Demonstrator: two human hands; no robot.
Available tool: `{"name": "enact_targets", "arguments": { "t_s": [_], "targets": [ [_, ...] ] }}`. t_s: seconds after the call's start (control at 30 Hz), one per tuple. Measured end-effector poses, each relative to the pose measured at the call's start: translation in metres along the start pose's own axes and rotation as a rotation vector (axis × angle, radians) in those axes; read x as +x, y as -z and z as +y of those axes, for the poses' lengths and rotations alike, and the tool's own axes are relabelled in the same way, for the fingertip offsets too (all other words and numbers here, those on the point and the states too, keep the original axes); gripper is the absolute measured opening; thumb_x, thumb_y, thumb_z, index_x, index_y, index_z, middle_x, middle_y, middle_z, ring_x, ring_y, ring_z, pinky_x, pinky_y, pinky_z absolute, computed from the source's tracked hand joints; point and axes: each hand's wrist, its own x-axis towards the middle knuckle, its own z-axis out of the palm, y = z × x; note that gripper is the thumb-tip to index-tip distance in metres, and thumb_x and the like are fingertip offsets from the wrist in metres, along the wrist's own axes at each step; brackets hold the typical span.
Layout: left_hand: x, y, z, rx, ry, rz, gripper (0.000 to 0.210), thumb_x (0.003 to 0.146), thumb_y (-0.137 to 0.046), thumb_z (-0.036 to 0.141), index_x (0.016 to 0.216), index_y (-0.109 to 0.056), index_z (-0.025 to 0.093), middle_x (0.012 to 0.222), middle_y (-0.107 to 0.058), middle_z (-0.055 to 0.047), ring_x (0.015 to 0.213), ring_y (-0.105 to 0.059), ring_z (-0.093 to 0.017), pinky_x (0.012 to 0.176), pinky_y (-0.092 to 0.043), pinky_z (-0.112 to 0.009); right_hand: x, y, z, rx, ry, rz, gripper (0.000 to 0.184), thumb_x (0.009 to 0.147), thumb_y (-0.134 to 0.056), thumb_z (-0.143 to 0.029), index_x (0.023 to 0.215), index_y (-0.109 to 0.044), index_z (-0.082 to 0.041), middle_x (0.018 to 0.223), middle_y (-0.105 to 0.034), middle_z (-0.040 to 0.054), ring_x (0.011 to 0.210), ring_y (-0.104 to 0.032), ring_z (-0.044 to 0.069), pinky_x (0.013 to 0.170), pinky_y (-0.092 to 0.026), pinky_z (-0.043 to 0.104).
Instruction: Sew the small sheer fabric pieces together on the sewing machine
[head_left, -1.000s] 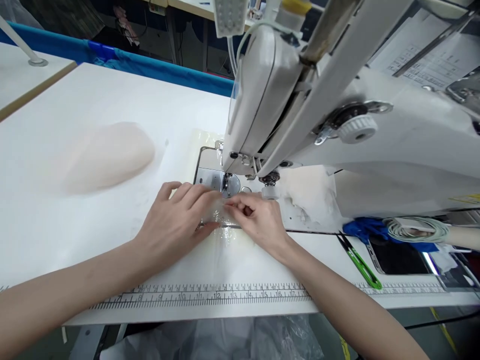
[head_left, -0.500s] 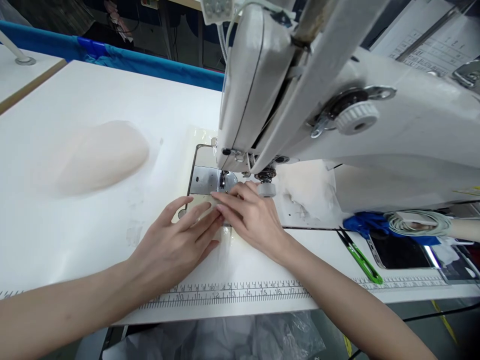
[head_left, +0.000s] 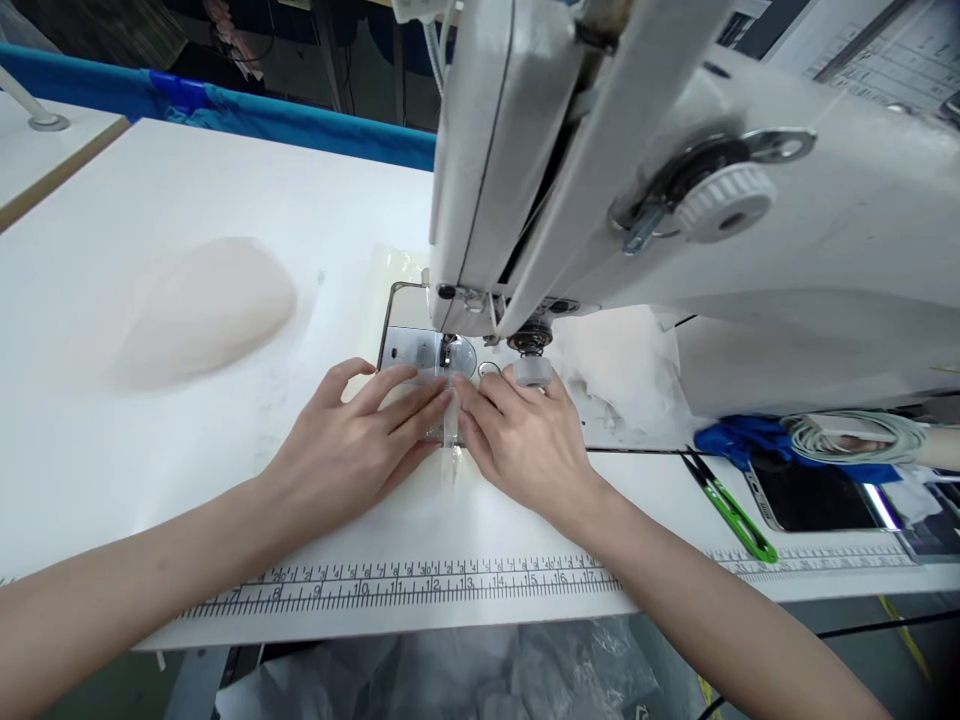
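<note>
Just parted, the left hand (head_left: 349, 440) and right hand (head_left: 529, 445) flank the clear strip (head_left: 451, 425) mid-frame, seemingly lining it up with the presser foot (head_left: 447, 352); whether either grip pinches it, I can't tell.

I wear the one camera on my head, so it looks from above the near edge of the desk (head_left: 150, 460), facing forward and down. It is close: my left fingers (head_left: 409, 406) and right fingers (head_left: 474, 402) fall near the middle of the view, my left forearm (head_left: 142, 560) and right forearm (head_left: 697, 600) run in from the near side, and the sewing machine (head_left: 660, 260) looms large at far right. The view reaches past the blue cloth (head_left: 315, 131) along the far side.
</note>
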Motion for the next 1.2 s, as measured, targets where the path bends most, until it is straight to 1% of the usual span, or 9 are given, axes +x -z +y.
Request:
{"name": "enact_targets", "arguments": {
  "t_s": [0.17, 0.33, 0.53, 0.67, 0.9, 1.2],
  "targets": [
    [-0.0017, 0.0012, 0.0014, 0.052, -0.008, -0.009, 0.033, 0.100, -0.047, 0.027, 0.129, -0.058, 0.017, 0.129, -0.064, -0.005, 0.117, -0.059, -0.026, 0.093, -0.037, -0.044, 0.0021, -0.0015, 0.0026, -0.040, 0.014, 0.021, 0.026, 0.097, -0.045, -0.020, 0.100, -0.071, -0.014, 0.090, -0.073, 0.0086, 0.087, -0.059, 0.022, 0.076, -0.032, 0.038],
    [0.0026, -0.0023, -0.0006, 0.023, 0.026, 0.001, 0.032, 0.099, -0.050, 0.027, 0.129, -0.059, 0.018, 0.126, -0.066, -0.008, 0.118, -0.059, -0.028, 0.093, -0.038, -0.044, 0.0039, -0.0039, 0.0069, -0.070, 0.036, 0.014, 0.027, 0.097, -0.046, -0.020, 0.098, -0.072, -0.016, 0.088, -0.072, 0.0079, 0.087, -0.058, 0.023, 0.074, -0.032, 0.038],
    [0.0031, -0.0046, -0.0013, 0.024, 0.034, -0.008, 0.033, 0.099, -0.051, 0.027, 0.130, -0.059, 0.019, 0.127, -0.065, -0.009, 0.120, -0.058, -0.028, 0.095, -0.038, -0.044, 0.0040, -0.0061, 0.0085, -0.081, 0.027, 0.001, 0.029, 0.098, -0.045, -0.021, 0.097, -0.073, -0.016, 0.085, -0.072, 0.0084, 0.088, -0.057, 0.023, 0.077, -0.032, 0.039],
    [0.0033, -0.0061, -0.0008, 0.055, 0.034, 0.002, 0.033, 0.099, -0.050, 0.029, 0.130, -0.059, 0.019, 0.126, -0.066, -0.007, 0.120, -0.058, -0.027, 0.094, -0.039, -0.044, 0.0041, -0.0065, 0.0089, -0.091, 0.026, -0.008, 0.028, 0.098, -0.046, -0.021, 0.099, -0.073, -0.015, 0.086, -0.071, 0.0083, 0.088, -0.057, 0.023, 0.079, -0.031, 0.038],
    [0.0038, -0.0053, 0.0006, 0.087, 0.048, 0.008, 0.032, 0.100, -0.048, 0.032, 0.128, -0.060, 0.021, 0.127, -0.066, -0.005, 0.119, -0.059, -0.024, 0.093, -0.040, -0.043, 0.0047, -0.0049, 0.0086, -0.148, 0.038, 0.015, 0.024, 0.095, -0.051, -0.020, 0.103, -0.073, -0.015, 0.084, -0.072, 0.0070, 0.084, -0.057, 0.021, 0.075, -0.030, 0.037],
    [0.0050, -0.0056, -0.0010, 0.076, 0.053, 0.009, 0.032, 0.100, -0.048, 0.032, 0.128, -0.060, 0.020, 0.127, -0.066, -0.005, 0.117, -0.060, -0.024, 0.092, -0.041, -0.044, 0.0047, -0.0058, 0.0087, -0.168, 0.027, 0.016, 0.025, 0.096, -0.049, -0.021, 0.104, -0.073, -0.016, 0.085, -0.071, 0.0072, 0.085, -0.056, 0.021, 0.079, -0.031, 0.037]
  ]
}}
